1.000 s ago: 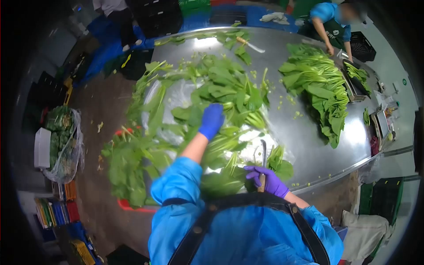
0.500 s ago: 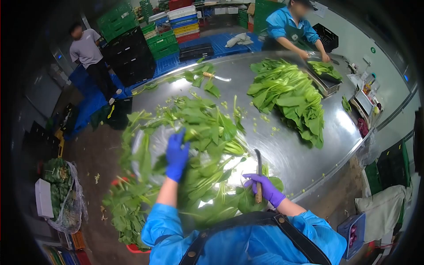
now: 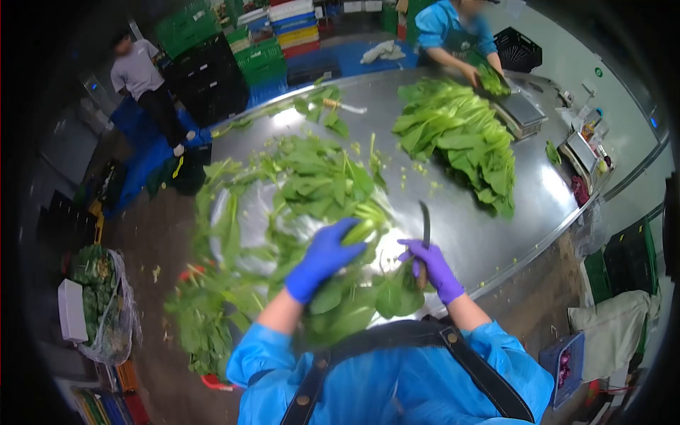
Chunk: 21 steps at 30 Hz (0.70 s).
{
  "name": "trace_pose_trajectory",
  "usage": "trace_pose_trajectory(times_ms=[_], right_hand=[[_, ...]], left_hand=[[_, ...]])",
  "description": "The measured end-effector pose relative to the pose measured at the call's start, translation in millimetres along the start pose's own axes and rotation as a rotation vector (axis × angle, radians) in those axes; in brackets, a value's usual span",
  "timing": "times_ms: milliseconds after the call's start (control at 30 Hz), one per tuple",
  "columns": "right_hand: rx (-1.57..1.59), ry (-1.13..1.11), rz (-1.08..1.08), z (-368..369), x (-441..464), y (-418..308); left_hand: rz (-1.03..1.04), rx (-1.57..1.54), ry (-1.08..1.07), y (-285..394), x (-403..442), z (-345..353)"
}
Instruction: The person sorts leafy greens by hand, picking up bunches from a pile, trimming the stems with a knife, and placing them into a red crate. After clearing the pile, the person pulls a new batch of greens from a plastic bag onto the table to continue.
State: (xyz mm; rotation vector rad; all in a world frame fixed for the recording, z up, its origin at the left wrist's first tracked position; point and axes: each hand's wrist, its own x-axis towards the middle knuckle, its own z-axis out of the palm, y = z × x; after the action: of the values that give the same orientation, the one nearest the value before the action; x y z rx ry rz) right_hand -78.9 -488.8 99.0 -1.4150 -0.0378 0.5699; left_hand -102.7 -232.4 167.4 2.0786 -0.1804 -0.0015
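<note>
My left hand (image 3: 327,258), in a blue glove, is over the leafy greens (image 3: 315,180) heaped on the metal table. Its fingers and thumb are spread apart around the pale stem ends of some greens, without a visible tight grip. In a purple glove, my right hand (image 3: 435,269) is closed around the handle of a knife (image 3: 426,223), whose dark curved blade points up and away from me. Broad leaves lie just left of the knife hand. Clear plastic (image 3: 248,212) shows beneath part of the heap.
A long pile of greens (image 3: 460,142) lies across the metal table (image 3: 368,106), near a scale (image 3: 520,113). A co-worker (image 3: 453,35) there holds greens. Another knife (image 3: 345,106) rests at the far edge. One person (image 3: 142,78) stands by stacked crates (image 3: 205,92).
My left hand has moved right and nearer me, from the leaves to the stem ends. The knife has turned slightly more upright. The co-worker has lifted greens off the scale.
</note>
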Motion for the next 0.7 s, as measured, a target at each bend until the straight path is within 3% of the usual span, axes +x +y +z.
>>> trace_pose_trajectory(times_ms=[167, 233, 333, 433, 700], right_hand=[[-0.348, 0.091, -0.071, -4, -8, -2], [-0.432, 0.093, -0.088, -1, -9, 4], [-0.744, 0.085, -0.285, 3, -9, 12], [-0.856, 0.063, -0.339, 8, -8, 15], [-0.880, 0.020, -0.309, 16, -1, 24]], left_hand=[[-0.150, -0.389, -0.080, -75, -9, 84], [-0.185, -0.342, -0.116, -73, -18, 93], [-0.230, -0.319, -0.146, -54, -23, 90], [-0.173, -0.282, -0.101, -55, -26, 91], [-0.163, -0.270, -0.127, -52, -37, 84]])
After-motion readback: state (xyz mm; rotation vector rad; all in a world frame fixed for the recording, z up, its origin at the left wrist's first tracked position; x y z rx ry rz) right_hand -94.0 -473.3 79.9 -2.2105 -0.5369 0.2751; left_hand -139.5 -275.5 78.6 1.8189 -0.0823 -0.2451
